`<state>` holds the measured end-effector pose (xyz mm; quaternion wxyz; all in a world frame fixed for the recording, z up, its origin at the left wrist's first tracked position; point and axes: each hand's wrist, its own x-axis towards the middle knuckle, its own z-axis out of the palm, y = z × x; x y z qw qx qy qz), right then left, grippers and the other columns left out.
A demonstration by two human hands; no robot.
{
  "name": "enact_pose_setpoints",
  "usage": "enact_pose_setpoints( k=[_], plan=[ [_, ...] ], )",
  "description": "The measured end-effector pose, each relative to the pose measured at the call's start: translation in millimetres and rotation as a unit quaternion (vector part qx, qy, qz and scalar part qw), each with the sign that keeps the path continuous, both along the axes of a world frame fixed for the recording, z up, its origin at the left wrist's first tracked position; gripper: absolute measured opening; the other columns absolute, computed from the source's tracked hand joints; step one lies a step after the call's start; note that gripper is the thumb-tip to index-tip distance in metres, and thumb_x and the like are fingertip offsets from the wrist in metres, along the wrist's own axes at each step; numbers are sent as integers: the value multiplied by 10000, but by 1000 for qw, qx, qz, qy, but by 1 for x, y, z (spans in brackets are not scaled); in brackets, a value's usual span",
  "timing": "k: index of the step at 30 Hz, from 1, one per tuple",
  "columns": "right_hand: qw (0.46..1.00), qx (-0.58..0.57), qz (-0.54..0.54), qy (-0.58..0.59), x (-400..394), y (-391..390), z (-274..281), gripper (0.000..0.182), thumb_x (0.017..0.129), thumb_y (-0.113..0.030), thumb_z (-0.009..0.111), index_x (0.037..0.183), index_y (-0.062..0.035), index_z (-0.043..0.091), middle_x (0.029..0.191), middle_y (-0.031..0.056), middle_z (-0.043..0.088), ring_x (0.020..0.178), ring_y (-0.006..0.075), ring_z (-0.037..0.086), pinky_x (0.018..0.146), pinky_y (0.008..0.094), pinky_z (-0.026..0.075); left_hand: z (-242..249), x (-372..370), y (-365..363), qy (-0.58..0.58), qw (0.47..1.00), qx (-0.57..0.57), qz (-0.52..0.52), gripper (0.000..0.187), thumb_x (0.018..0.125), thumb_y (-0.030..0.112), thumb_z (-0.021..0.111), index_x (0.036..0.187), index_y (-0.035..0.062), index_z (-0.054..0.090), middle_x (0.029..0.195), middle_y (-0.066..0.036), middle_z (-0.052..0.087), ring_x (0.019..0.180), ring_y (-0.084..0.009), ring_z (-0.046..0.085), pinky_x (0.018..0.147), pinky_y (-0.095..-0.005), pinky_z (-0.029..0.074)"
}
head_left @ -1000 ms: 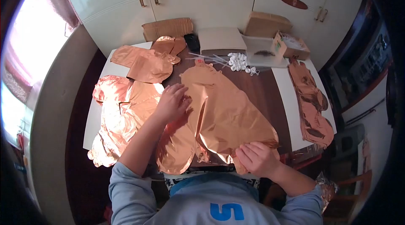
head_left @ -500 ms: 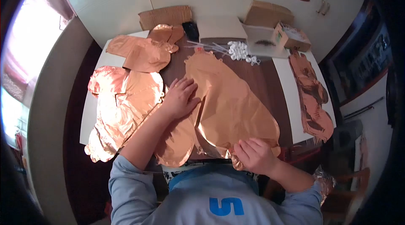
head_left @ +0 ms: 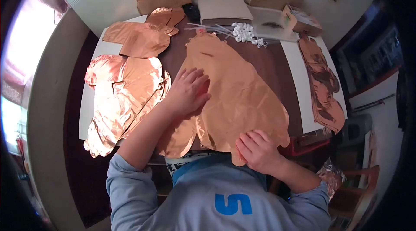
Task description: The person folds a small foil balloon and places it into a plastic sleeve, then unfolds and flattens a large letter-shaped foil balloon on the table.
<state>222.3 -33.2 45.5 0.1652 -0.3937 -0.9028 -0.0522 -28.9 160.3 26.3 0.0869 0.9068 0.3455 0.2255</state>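
Note:
A large flat copper-coloured foil balloon [head_left: 234, 88] lies across the middle of the brown table, its narrow end pointing away from me. My left hand [head_left: 187, 92] is over its left edge, fingers stretched and thumb apart, casting a reddish reflection on the foil. At the near edge, beside a small rounded tab [head_left: 238, 157], my right hand [head_left: 260, 151] has its fingers curled closed on the foil; its thumb is hidden. Another piece of copper foil [head_left: 177, 138] shows under my left forearm.
Shiny foil balloons [head_left: 123, 96] lie at left, with more foil pieces [head_left: 147, 38] behind. A stack of folded foil [head_left: 320, 86] is on the right. White ribbon rolls [head_left: 243, 32], thin white straws [head_left: 208, 27] and a small cardboard box [head_left: 303, 21] stand at the back.
The left side of the balloon, raised with a crease before, now lies flatter. The near tab has unfolded. My left hand has lifted slightly, and the camera view has tipped downward.

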Motion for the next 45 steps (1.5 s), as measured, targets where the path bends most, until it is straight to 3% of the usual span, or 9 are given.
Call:
enact_pose_setpoints(
  k=[7,10,15,17,22,28,37,41,45],
  plan=[
    [1000,-3,15,8,-2,-1,-2,338,785,-224,658,1041,-4,661,1078,150,639,990,273,607,923,420,475,-5,-2,6,-2,1000,-4,-24,545,802,334,711,1232,20,597,1323,-189,558,1288,-383,484,1108,-500,327],
    [986,-125,16,106,6,7,26,377,771,-296,734,1038,-37,675,1034,129,665,906,273,634,862,394,503,-8,-4,7,-14,1000,-8,-24,536,803,333,712,1223,19,598,1322,-192,556,1291,-393,479,1108,-506,328],
    [935,-238,-146,218,43,68,48,343,788,-264,796,1028,-44,688,935,103,669,793,284,665,725,367,535,-7,-2,9,-22,999,12,-37,558,794,344,725,1240,34,594,1340,-195,545,1283,-409,485,1097,-528,343],
    [922,-258,-230,176,59,110,38,300,807,-255,782,1009,-48,701,914,115,654,777,291,661,722,374,536,-2,5,6,-11,999,5,-41,566,795,346,727,1250,37,590,1345,-199,541,1284,-414,485,1091,-537,353],
    [934,-179,-260,169,63,185,-2,383,770,-305,797,1007,-34,664,963,118,627,880,276,650,790,379,525,-16,14,9,-36,998,0,-47,576,802,349,726,1258,29,580,1344,-212,535,1285,-436,478,1087,-535,372],
    [918,-247,-293,103,53,214,7,410,724,-331,828,955,-42,651,991,118,635,948,286,643,825,374,518,-16,18,5,-35,999,2,-38,597,789,341,737,1263,12,584,1341,-226,540,1272,-450,484,1079,-516,390],
    [911,-293,-282,72,47,227,11,374,714,-220,820,980,-20,649,882,117,694,817,271,680,733,383,538,-13,19,1,-33,999,4,-32,603,795,350,727,1267,4,580,1348,-230,540,1276,-458,478,1092,-530,371],
    [855,-353,-245,290,45,225,-3,508,794,-62,752,1251,13,542,954,112,689,868,167,666,765,317,537,-14,18,1,-33,999,3,-31,603,802,356,724,1274,12,577,1355,-226,538,1290,-454,472,1099,-531,363],
    [697,-455,-86,548,27,207,-2,522,921,-102,694,1361,21,443,1142,144,668,992,200,677,869,300,541,-16,18,1,-30,999,5,-26,608,805,364,723,1286,23,573,1357,-222,537,1301,-444,468,1108,-532,353]
  ],
)
